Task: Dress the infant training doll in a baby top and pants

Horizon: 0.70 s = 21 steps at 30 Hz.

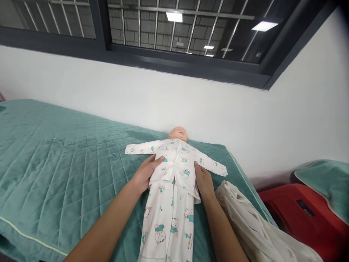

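Observation:
A baby doll [178, 133] lies on its back, its head near the wall and its sleeves stretched out to both sides. It wears a white long-sleeved top [174, 165] with small animal prints, and matching trousers [158, 218] run toward me below it. At the doll's left-side edge in view, my left hand [147, 171] grips its waist, thumb over the top and the other fingers hidden. My right hand [204, 180] clasps the opposite side of the torso, with its fingertips partly out of sight behind the cloth.
Under the doll is a bed with a green quilted cover [68, 171]. Crumpled white cloth [248, 218] lies beside my right forearm. A red plastic item [302, 214] stands beyond the bed's right edge, with green fabric [329, 182] over it. A white wall and barred window [180, 32] rise behind.

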Each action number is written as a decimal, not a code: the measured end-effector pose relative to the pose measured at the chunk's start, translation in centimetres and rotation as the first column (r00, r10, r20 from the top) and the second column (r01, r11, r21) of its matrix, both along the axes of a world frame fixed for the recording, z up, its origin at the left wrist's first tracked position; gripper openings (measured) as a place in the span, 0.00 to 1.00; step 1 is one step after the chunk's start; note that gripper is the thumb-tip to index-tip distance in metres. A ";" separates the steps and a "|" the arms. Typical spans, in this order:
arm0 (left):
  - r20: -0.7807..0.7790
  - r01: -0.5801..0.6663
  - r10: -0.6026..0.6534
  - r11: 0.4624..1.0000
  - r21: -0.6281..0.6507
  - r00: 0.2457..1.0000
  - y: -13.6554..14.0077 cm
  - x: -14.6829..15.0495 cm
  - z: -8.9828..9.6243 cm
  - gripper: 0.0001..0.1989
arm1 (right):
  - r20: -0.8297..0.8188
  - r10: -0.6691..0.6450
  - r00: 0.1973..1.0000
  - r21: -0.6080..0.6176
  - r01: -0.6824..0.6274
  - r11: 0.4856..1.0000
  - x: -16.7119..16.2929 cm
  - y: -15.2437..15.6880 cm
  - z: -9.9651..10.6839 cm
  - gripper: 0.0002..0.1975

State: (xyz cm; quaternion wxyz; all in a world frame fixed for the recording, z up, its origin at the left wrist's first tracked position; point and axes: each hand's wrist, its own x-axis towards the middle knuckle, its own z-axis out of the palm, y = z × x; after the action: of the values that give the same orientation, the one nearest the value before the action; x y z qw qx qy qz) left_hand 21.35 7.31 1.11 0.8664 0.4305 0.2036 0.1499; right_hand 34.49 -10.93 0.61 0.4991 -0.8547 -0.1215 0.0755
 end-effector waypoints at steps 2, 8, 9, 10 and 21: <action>0.013 -0.002 0.002 1.000 -0.002 1.000 -0.2 0.3 0.6 0.31 | -0.006 -0.004 1.000 0.095 0.005 0.995 0.2 0.1 -0.4 0.32; 0.046 0.015 -0.016 1.000 0.026 0.999 0.3 1.6 1.0 0.31 | -0.034 -0.002 0.999 0.311 0.012 0.950 1.2 0.4 -1.8 0.31; 0.045 0.013 -0.014 0.999 0.034 0.999 0.5 1.8 0.8 0.30 | -0.045 -0.003 0.999 0.314 0.017 0.949 1.4 0.5 -2.1 0.30; 0.044 0.009 -0.011 0.999 0.045 0.999 0.6 1.9 0.5 0.30 | -0.052 -0.002 0.999 0.311 0.018 0.950 1.5 0.5 -2.3 0.30; 0.055 0.009 -0.014 0.995 0.102 0.998 0.7 1.2 -0.2 0.33 | -0.041 0.047 0.998 0.356 -0.030 0.934 1.0 0.2 -2.6 0.30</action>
State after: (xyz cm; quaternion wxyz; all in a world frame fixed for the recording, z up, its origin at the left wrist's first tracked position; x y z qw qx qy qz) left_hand 22.52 8.04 0.90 0.8495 0.4710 0.1692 0.1669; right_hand 35.47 -10.77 -1.98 0.6463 -0.7459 -0.1378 0.0828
